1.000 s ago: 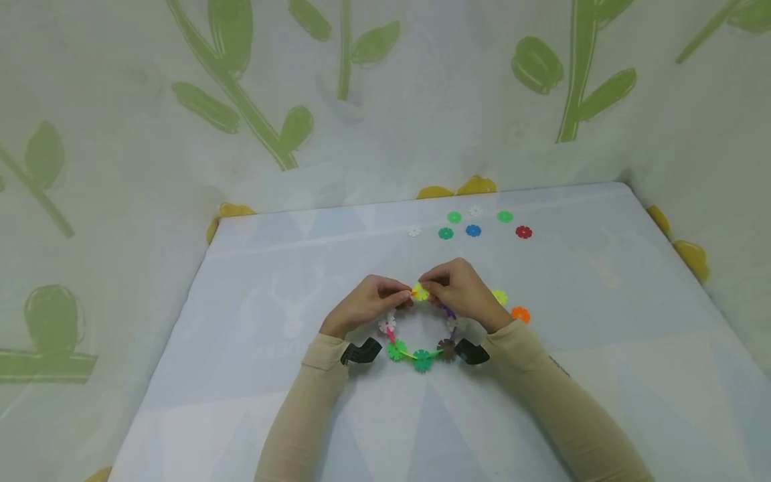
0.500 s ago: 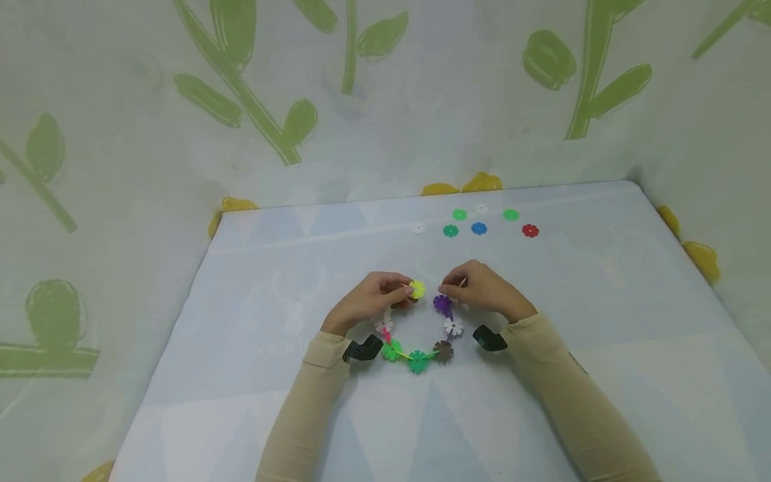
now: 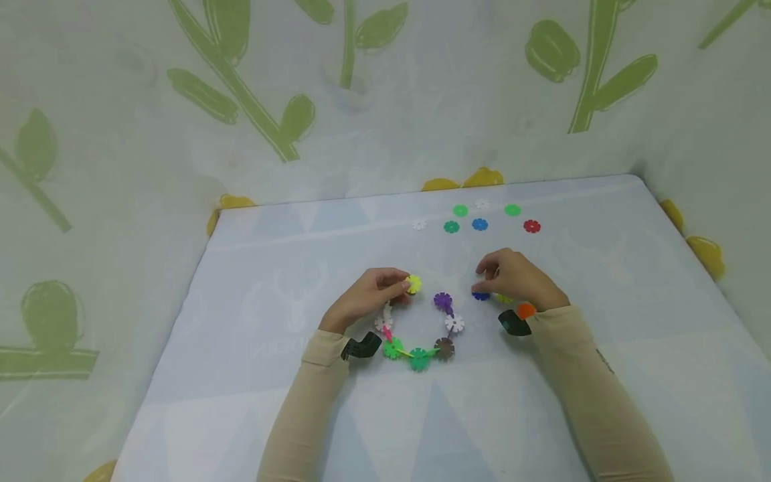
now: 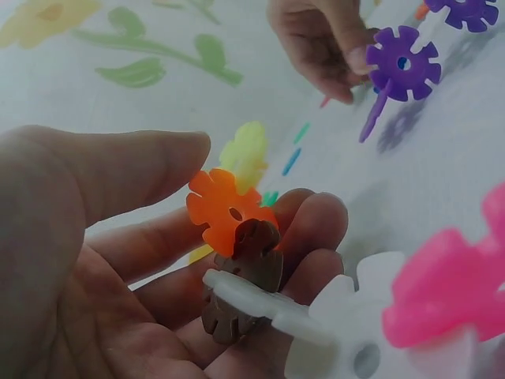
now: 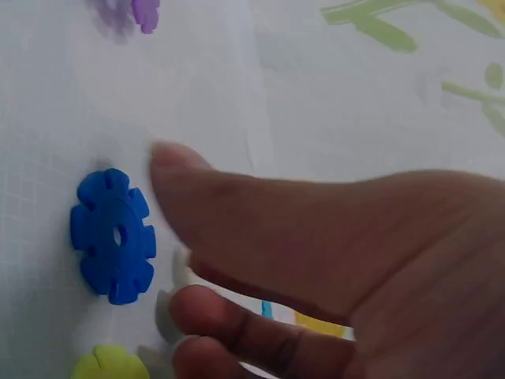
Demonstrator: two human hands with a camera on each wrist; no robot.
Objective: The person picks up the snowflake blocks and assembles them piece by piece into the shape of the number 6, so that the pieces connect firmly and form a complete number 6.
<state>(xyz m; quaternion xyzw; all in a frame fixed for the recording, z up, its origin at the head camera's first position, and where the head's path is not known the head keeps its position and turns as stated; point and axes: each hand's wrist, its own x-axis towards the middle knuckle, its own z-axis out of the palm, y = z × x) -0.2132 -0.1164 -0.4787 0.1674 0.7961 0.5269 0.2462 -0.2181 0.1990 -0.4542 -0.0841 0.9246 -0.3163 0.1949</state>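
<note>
A curved chain of interlocking flower-shaped plastic discs [image 3: 419, 360] lies on the table, open at the far side. My left hand [image 3: 369, 296] holds its left end, where a yellow disc [image 3: 413, 284] sticks out at the fingertips. Close up in the left wrist view, orange [image 4: 213, 201], brown [image 4: 252, 272] and white [image 4: 316, 324] discs lie along the fingers. Purple discs [image 3: 442, 301] form the chain's other end. My right hand [image 3: 519, 277] is over a loose blue disc [image 5: 99, 245], thumb apart from it in the right wrist view, fingers loosely bent.
A loose yellow disc [image 3: 504, 298] and an orange disc [image 3: 526, 310] lie by the right wrist. Farther back are several more loose discs, among them a red disc [image 3: 532, 226] and a green disc [image 3: 451, 227]. A leaf-patterned wall [image 3: 385, 134] stands behind the table.
My right hand has left the yellow disc at the chain's gap and moved right, over the loose blue disc. The left hand keeps its hold and has barely moved.
</note>
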